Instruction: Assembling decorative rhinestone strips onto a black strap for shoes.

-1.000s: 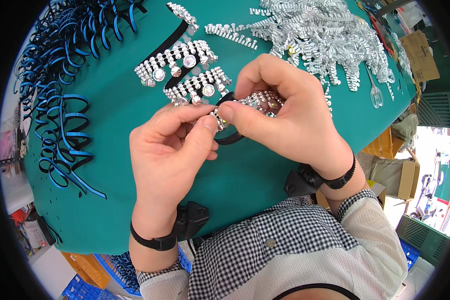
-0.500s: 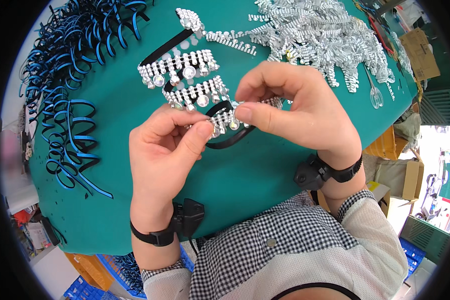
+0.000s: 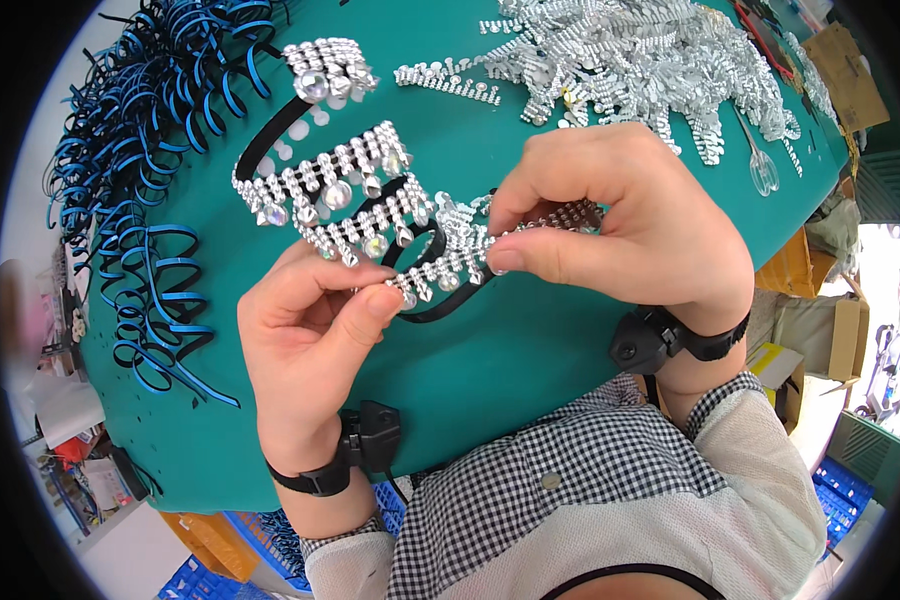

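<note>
A silver rhinestone trim [image 3: 320, 180] with dangling round and pointed beads coils over the table in loops, backed by a black ribbon [image 3: 268, 137]. Its near stretch runs between my hands. My left hand [image 3: 310, 325] pinches the trim's lower part between thumb and forefinger. To the right, my right hand [image 3: 615, 220] grips the same trim between thumb and curled fingers, a short length apart from the left. Part of the strip passes under the right palm and is hidden there. A loop of black ribbon hangs below and behind the held stretch.
On the green table [image 3: 530, 355] a heap of silver rhinestone strips [image 3: 630, 65] lies at the far right, with a clear plastic utensil [image 3: 760, 168] beside it. Curly blue-and-black ribbons [image 3: 160, 130] cover the left side. Cardboard boxes [image 3: 808, 335] stand past the right edge.
My hands have moved slightly apart, so more of the beaded trim shows between them. The trim's coiled loops have shifted left and nearer.
</note>
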Demonstrator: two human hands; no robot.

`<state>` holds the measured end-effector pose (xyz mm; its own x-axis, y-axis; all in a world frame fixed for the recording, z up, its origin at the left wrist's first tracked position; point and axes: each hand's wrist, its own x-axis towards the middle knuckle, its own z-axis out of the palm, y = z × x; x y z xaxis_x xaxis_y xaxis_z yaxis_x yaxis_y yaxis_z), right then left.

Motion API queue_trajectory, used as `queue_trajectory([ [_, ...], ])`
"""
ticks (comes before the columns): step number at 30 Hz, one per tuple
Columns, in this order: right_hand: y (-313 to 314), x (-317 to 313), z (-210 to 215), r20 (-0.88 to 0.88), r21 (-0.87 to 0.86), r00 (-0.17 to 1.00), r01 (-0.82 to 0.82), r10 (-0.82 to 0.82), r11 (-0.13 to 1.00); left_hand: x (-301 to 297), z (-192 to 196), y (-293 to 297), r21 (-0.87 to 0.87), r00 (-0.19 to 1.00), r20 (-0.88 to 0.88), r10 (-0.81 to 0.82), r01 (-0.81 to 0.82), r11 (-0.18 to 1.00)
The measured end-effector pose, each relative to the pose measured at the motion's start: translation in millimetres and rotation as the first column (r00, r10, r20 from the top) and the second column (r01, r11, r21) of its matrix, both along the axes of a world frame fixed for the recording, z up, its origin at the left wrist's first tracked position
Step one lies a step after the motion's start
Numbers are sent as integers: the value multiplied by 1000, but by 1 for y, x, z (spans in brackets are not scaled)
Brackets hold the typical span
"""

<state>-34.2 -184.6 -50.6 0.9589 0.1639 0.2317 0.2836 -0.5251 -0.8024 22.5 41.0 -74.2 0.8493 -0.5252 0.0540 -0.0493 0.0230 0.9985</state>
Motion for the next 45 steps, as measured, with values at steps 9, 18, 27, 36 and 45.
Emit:
queue_trajectory([
  [9, 0, 1, 1, -47, 174, 997, -46, 55, 984, -3, 3, 7, -145, 990, -117, -81, 64, 987],
  [18, 4, 3, 0, -155, 294, 984, -37, 85, 955, -2, -2, 10, -192, 990, -75, -117, 101, 976],
  [27, 6, 6, -4, -184, 334, 981, -2, 67, 943, -1, -5, 8, -253, 991, -74, -113, 91, 963],
  [36, 7, 13, -11, -217, 334, 971, -21, 99, 942, 3, -8, 6, -305, 983, -96, -159, 123, 944],
  [45, 11, 22, -21, -242, 563, 910, -151, 337, 812, 9, -15, 6, -431, 969, -131, -210, 135, 892],
])
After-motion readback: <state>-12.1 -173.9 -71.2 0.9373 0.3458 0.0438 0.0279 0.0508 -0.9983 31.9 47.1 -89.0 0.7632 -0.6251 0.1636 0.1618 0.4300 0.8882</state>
